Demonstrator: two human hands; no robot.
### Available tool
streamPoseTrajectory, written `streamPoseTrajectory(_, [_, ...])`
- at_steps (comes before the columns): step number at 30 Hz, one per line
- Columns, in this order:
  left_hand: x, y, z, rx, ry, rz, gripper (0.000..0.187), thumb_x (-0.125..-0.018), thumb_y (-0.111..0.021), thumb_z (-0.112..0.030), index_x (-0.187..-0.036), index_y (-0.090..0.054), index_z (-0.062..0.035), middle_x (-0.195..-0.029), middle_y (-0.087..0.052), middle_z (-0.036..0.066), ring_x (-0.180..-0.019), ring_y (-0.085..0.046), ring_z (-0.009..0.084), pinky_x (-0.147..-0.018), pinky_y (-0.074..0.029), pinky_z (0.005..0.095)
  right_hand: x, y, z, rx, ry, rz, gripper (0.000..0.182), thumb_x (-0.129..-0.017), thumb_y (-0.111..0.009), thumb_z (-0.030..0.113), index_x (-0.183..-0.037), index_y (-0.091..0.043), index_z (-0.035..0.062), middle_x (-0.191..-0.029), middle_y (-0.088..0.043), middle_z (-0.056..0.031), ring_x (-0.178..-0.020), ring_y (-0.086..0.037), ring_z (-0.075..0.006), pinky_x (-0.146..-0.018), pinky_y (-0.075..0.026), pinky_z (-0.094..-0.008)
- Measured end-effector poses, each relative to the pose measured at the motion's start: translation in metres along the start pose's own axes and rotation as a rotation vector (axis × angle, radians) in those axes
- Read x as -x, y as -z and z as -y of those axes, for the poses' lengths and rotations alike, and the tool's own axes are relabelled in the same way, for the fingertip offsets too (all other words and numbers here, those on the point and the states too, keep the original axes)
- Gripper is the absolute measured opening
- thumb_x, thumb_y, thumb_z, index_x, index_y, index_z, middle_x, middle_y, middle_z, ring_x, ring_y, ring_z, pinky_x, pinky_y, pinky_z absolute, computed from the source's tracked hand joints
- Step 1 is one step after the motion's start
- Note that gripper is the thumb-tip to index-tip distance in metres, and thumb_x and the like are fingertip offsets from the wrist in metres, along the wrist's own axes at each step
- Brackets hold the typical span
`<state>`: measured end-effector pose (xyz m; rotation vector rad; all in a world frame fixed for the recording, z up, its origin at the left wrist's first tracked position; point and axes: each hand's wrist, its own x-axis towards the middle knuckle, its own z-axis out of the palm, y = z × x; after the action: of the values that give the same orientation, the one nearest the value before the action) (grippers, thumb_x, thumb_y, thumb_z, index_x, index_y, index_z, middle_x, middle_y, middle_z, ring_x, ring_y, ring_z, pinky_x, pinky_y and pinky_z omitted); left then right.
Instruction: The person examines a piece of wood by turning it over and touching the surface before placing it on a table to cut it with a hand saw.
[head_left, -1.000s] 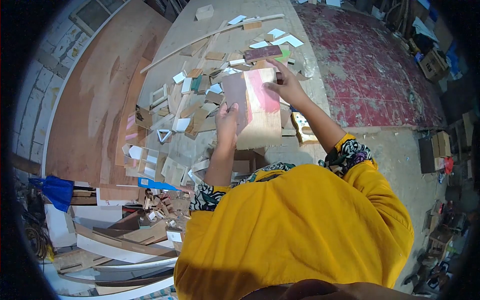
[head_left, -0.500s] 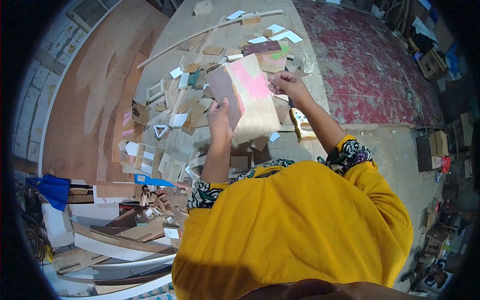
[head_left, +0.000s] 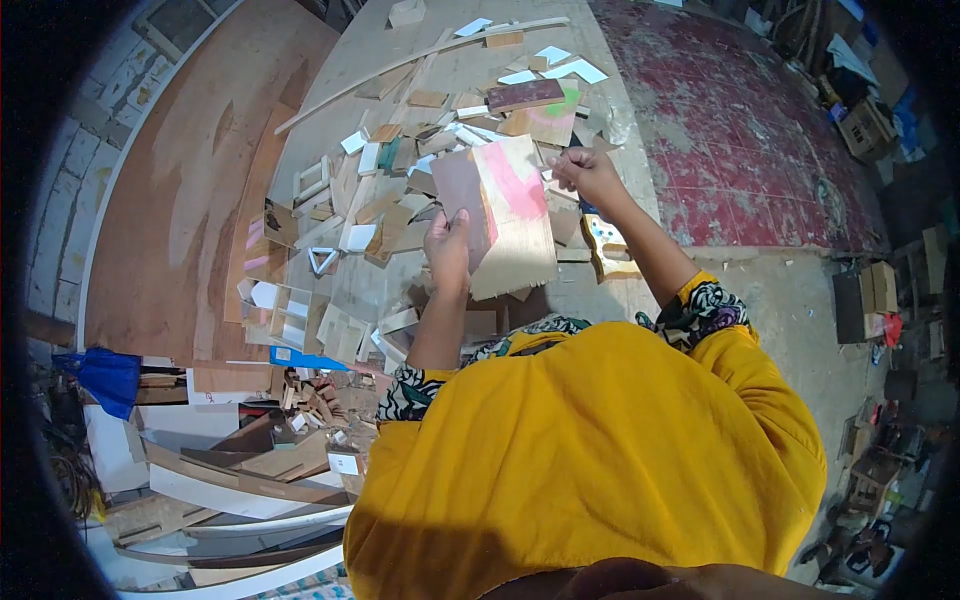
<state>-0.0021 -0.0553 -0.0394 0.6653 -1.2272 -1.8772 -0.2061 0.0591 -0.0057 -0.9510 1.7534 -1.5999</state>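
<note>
My left hand (head_left: 447, 248) is closed on the left edge of a flat plywood piece (head_left: 515, 225), thumb on its face. The piece has mauve paint on the left, a pink patch above and bare pale wood below, with a rough lower edge. It is tilted above the worktable. Just right of its upper edge, my right hand (head_left: 588, 174) is closed in a pinch; anything between those fingertips is too small to make out. Below that hand lies a hand saw with a pale wooden handle (head_left: 608, 250), its dark blade partly hidden.
Wood offcuts and white-faced pieces lie over the worktable (head_left: 395, 290). A long thin strip (head_left: 400, 72) crosses its far part. Large brown boards (head_left: 200, 190) stand at left, with scrap boards (head_left: 240, 470) below. A red-painted floor area (head_left: 740, 140) is at right.
The plywood piece has moved slightly right and down, turning more upright, with my left hand around its edge. My right hand has shifted a little right and now is apart from the piece.
</note>
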Motion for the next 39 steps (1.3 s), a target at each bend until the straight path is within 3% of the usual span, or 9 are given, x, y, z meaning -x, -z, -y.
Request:
streamPoseTrajectory(3, [-0.002, 0.001, 0.005, -0.073, -0.061, 0.007, 0.018, -0.088, -0.051, -0.006, -0.104, -0.055, 0.0011, -0.094, -0.062, 0.005, -0.08, -0.055, 0.0091, -0.073, -0.044, 0.0239, -0.009, 0.002, 0.005, 0.046, 0.034, 0.035, 0.014, -0.084, -0.061, 0.014, -0.079, -0.062, 0.0013, -0.068, -0.057, 0.0005, -0.063, -0.051, -0.0067, -0.054, -0.04, -0.0228])
streamPoseTrajectory(5, [-0.003, 0.001, 0.007, -0.132, -0.108, 0.016, 0.018, -0.088, -0.052, -0.006, -0.104, -0.056, 0.0012, -0.094, -0.062, 0.005, -0.08, -0.055, 0.0086, -0.072, -0.044, 0.0235, -0.014, 0.0, 0.006, 0.159, 0.35, -0.013, 0.01, -0.08, -0.058, 0.004, -0.088, -0.062, 0.0011, -0.082, -0.062, -0.0044, -0.075, -0.058, -0.013, -0.063, -0.045, -0.0256])
streamPoseTrajectory(6, [-0.002, -0.002, 0.004, -0.177, -0.117, 0.02, 0.018, -0.087, -0.053, -0.007, -0.103, -0.056, 0.0012, -0.093, -0.062, 0.005, -0.08, -0.054, 0.0083, -0.073, -0.044, 0.0234, -0.013, -0.002, 0.011, 0.158, 0.349, -0.015, 0.01, -0.08, -0.058, 0.004, -0.088, -0.062, 0.0011, -0.082, -0.062, -0.0044, -0.075, -0.058, -0.013, -0.063, -0.045, -0.0256])
streamPoseTrajectory(8, [0.0, -0.005, 0.001, -0.224, -0.123, 0.027, 0.018, -0.087, -0.053, -0.007, -0.103, -0.056, 0.0012, -0.093, -0.062, 0.005, -0.08, -0.054, 0.008, -0.073, -0.043, 0.0233, -0.007, -0.008, 0.034, 0.547, 0.699, -0.174, 0.021, -0.074, -0.057, -0.001, -0.094, -0.063, 0.0042, -0.095, -0.063, -0.0093, -0.085, -0.061, -0.0224, -0.071, -0.047, -0.0297])
streamPoseTrajectory(10, [0.0, -0.008, 0.001, -0.261, -0.137, 0.059, 0.019, -0.087, -0.053, -0.008, -0.103, -0.056, 0.0011, -0.092, -0.062, 0.004, -0.079, -0.054, 0.0077, -0.073, -0.043, 0.0232, 0.0, -0.016, 0.047, 0.603, 0.549, -0.133, 0.026, -0.073, -0.061, 0.004, -0.099, -0.063, 0.0086, -0.103, -0.061, -0.0115, -0.092, -0.058, -0.0291, -0.08, -0.045, -0.035])
streamPoseTrajectory(13, [0.007, -0.016, -0.004, -0.303, -0.139, 0.085, 0.019, -0.087, -0.054, -0.008, -0.104, -0.056, 0.0012, -0.092, -0.062, 0.004, -0.079, -0.054, 0.0077, -0.073, -0.044, 0.0232, 0.005, -0.028, 0.05, 0.82, 0.796, -0.13, 0.039, -0.072, -0.066, 0.016, -0.11, -0.06, 0.0114, -0.108, -0.06, -0.01, -0.103, -0.052, -0.0293, -0.091, -0.036, -0.0416])
streamPoseTrajectory(23, [0.021, -0.022, -0.008, -0.194, -0.097, 0.094, 0.018, -0.088, -0.053, -0.007, -0.104, -0.056, 0.0011, -0.094, -0.062, 0.005, -0.082, -0.055, 0.0084, -0.075, -0.044, 0.0235, 0.001, -0.031, 0.042, 0.589, 0.582, 0.016, 0.035, -0.069, -0.07, 0.015, -0.103, -0.062, 0.0143, -0.087, -0.064, -0.0074, -0.082, -0.061, -0.0254, -0.091, -0.035, -0.0475])
streamPoseTrajectory(28, [0.02, -0.022, -0.01, -0.296, -0.129, 0.126, 0.018, -0.086, -0.054, -0.004, -0.103, -0.056, 0.002, -0.094, -0.062, 0.006, -0.082, -0.056, 0.0091, -0.076, -0.044, 0.0234, 0.002, -0.026, 0.052, 0.532, 0.499, 0.015, 0.02, -0.071, -0.069, 0.006, -0.091, -0.065, 0.0039, -0.083, -0.065, -0.0112, -0.071, -0.064, -0.0235, -0.068, -0.049, -0.0318])
streamPoseTrajectory(39, [0.017, -0.032, -0.036, -0.289, -0.189, 0.147, 0.015, -0.086, -0.052, -0.002, -0.1, -0.056, 0.0014, -0.091, -0.062, 0.004, -0.08, -0.055, 0.0075, -0.073, -0.044, 0.0225, -0.003, -0.035, 0.071, 0.494, 0.702, -0.094, 0.019, -0.073, -0.066, 0.008, -0.092, -0.067, 0.0072, -0.078, -0.064, -0.0122, -0.065, -0.062, -0.0249, -0.06, -0.049, -0.0316])
